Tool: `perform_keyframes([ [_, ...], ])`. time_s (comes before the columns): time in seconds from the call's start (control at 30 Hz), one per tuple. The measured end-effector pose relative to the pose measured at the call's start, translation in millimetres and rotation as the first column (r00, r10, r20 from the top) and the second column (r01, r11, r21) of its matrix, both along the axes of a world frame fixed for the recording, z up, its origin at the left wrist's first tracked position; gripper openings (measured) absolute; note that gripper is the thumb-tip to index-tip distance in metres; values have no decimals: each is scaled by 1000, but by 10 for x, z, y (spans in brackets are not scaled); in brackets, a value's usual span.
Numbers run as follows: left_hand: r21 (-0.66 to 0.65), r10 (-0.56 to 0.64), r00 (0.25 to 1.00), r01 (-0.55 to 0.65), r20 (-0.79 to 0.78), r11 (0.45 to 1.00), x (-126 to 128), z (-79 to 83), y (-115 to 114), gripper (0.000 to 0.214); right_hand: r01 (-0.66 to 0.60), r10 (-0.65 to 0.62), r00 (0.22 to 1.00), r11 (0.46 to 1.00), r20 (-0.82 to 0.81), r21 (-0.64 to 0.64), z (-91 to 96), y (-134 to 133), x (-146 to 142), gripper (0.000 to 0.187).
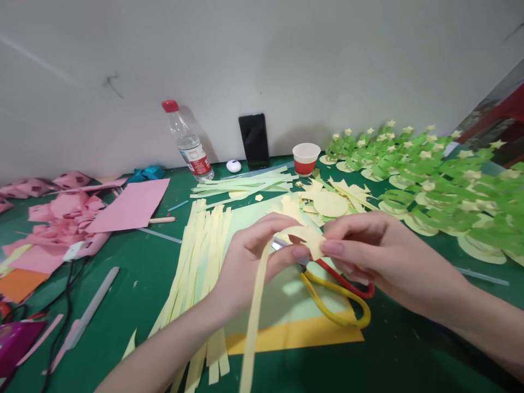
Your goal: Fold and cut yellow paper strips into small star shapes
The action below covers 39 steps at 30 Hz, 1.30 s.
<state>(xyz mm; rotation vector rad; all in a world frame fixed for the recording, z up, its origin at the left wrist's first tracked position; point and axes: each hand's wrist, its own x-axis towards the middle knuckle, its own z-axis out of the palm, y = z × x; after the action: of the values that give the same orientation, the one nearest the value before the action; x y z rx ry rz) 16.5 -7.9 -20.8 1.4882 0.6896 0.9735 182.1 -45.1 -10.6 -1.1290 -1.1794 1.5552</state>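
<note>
Between both hands is a pale yellow paper strip (256, 316), bent at its top, its long tail hanging down toward me. My left hand (256, 251) pinches the strip between thumb and fingers. My right hand (368, 245) pinches the small folded, pointed paper end with thumb and forefinger. Just under the hands lie scissors (327, 305) with one yellow and one red handle; their blades are partly hidden by my left hand. Below them are light green paper sheets (278, 311) over an orange-yellow sheet (295, 335). More pale yellow strips (196, 256) lie left of the sheets.
Pink paper (131, 204) and folded pink pieces lie left. Along the wall stand a water bottle (196, 155), a phone (254, 142) and a paper cup (306, 159). Yellow cut-outs (331, 203) lie before the cup. Green paper spirals with stars (442, 180) crowd the right.
</note>
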Motion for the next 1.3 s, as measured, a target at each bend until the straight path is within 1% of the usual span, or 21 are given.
perform_keyframes([
  [0.1, 29, 7, 1000, -6, -28, 1000, -2, -28, -48, 14, 78, -93, 991, 985, 93, 153, 41, -28, -45, 20],
  [0.17, 34, 63, 998, -62, -22, 998, -1, -32, -77, 13, 103, -136, 983, 966, 127, 235, 74, -42, -75, 19],
  [0.23, 20, 124, 992, -124, -34, 992, -1, -31, -100, 12, 104, -148, 979, 955, 142, 277, 96, -50, -100, 17],
  [0.3, 13, 161, 982, -160, -96, 987, -8, -27, -112, 13, 94, -150, 974, 949, 168, 302, 100, -52, -115, 16],
  [0.4, 18, 168, 972, -168, -161, 986, -27, -17, -119, 12, 97, -185, 956, 932, 230, 349, 84, -54, -128, 15],
  [0.47, 14, 155, 976, -154, -156, 988, -30, -10, -121, 13, 109, -232, 935, 908, 269, 405, 70, -58, -134, 13],
  [0.53, -21, 149, 979, -154, -135, 988, -21, -10, -124, 11, 110, -281, 911, 872, 303, 478, 61, -64, -141, 13],
  [0.63, -157, 174, 983, -181, -62, 971, 9, -34, -130, 6, 78, -317, 879, 832, 356, 549, 57, -75, -146, 18],
  [0.7, -216, 161, 987, -156, 5, 964, 30, -53, -131, 4, 76, -327, 867, 832, 375, 549, 61, -82, -143, 19],
  [0.77, -202, 141, 989, -131, 37, 971, 43, -60, -131, 7, 91, -332, 864, 842, 377, 531, 70, -86, -137, 18],
  [0.9, -107, 182, 983, -185, -35, 977, 42, -24, -136, 10, 98, -327, 866, 854, 379, 512, 89, -88, -128, 17],
  [1.03, -57, 146, 988, -149, -43, 987, 29, 18, -140, 7, 84, -330, 858, 846, 393, 527, 77, -94, -123, 17],
  [1.13, -47, 125, 992, -126, -24, 991, 28, 17, -133, 9, 70, -323, 857, 845, 401, 530, 55, -106, -117, 14],
  [1.3, -68, 149, 988, -151, -34, 986, 38, 13, -118, 8, 47, -306, 863, 842, 403, 538, 32, -122, -113, 11],
])
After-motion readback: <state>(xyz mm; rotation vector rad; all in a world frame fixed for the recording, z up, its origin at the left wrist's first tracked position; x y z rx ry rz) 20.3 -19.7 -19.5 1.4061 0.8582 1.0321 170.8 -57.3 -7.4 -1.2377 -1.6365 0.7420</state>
